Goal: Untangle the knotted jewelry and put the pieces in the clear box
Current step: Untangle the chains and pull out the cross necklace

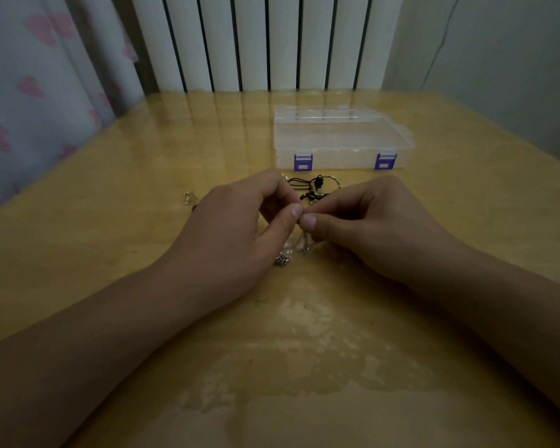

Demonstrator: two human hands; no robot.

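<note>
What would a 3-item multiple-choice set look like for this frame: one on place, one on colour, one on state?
1. Where is the clear box relative to the hands?
A. Beyond them, farther up the table
B. Between the forearms
C. Left of the left hand

2. What colour are the box latches?
A. Red
B. Purple-blue
C. Green

3. What is the lid's state?
A. Removed
B. Propped open
C. Closed, both latches down

Answers:
1 A: the box sits past the jewelry tangle on the table.
2 B: both front clips show purple-blue.
3 C: the lid lies flat while the left hand and right hand pinch a fine chain.
</note>
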